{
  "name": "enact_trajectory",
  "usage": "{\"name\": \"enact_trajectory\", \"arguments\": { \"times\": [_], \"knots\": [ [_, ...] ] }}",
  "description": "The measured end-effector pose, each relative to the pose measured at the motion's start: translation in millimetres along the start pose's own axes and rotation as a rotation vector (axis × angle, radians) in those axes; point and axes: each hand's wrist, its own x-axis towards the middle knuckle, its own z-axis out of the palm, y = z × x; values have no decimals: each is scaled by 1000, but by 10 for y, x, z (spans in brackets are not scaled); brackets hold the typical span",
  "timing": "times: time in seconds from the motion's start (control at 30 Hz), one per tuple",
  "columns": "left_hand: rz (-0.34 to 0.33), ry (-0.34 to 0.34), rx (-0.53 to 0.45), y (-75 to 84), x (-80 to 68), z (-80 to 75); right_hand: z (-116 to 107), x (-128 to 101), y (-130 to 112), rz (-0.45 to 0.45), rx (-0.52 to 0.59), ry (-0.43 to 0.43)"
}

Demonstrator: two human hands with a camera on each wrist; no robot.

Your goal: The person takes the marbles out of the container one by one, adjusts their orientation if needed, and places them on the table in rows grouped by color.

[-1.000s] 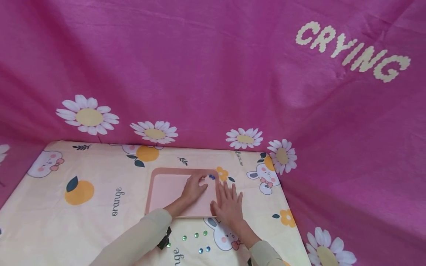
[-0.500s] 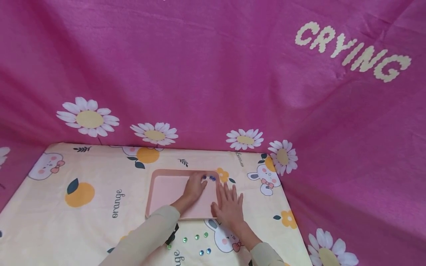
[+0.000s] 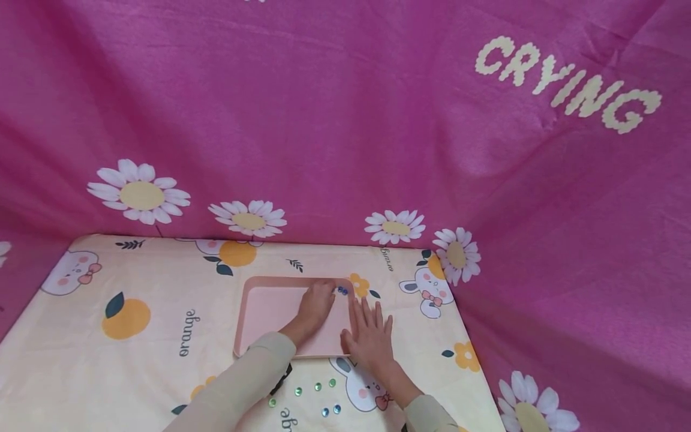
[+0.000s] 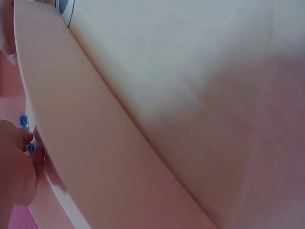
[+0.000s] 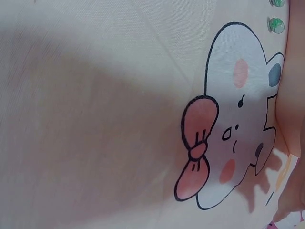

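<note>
My left hand (image 3: 315, 306) reaches into the far right part of a pink rectangular tray (image 3: 241, 318), its fingers bent down. In the left wrist view a blue glass bead (image 4: 31, 148) sits between the thumb and a finger of that hand. Beside it lies another blue bead (image 4: 23, 120). The head view shows blue beads (image 3: 342, 291) side by side in the tray's far right corner, just right of the fingertips. My right hand (image 3: 372, 342) rests flat with fingers spread at the tray's right wall, holding nothing.
On the patterned tablecloth (image 3: 162, 372) in front of the tray lie several green beads (image 3: 299, 391) and two blue ones. Pink curtain fabric (image 3: 324, 150) with daisies hangs behind the table and along its right side.
My left hand has shifted slightly, its fingers closing over the blue bead it had just set apart beside the corner pair. The right hand stays by the tray's wall.
</note>
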Motion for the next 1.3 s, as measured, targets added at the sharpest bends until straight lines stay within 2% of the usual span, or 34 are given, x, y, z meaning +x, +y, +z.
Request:
{"name": "enact_trajectory", "arguments": {
  "times": [0.2, 0.27, 0.4, 0.5, 0.63, 0.7, 1.0, 1.17, 1.3],
  "knots": [
    [61, 30, 44, 6, -27, -23, -2, 0, -3, 9, 6, -18],
    [67, 35, -13, 1, -37, -35, -11, 1, -4, 13, 9, -23],
    [34, 28, -199, -29, -58, -70, -30, 15, -18, 10, 12, -19],
    [42, 57, -178, -84, -55, -74, -37, 21, -35, 6, 21, -16],
    [38, 73, -66, -154, -50, -89, -34, 25, -36, 11, 5, -18],
    [18, 58, -97, -157, -90, -135, -32, 22, -31, 17, 0, -22],
    [-3, 53, -303, -96, -491, -361, -11, -1, -15, 23, 13, -21],
    [-36, -1, -404, -51, -808, -472, 25, 6, -14, 13, 14, -9],
    [-30, -65, -494, -28, -1073, -537, 54, 7, -5, 3, -10, 17]
  ]
}}
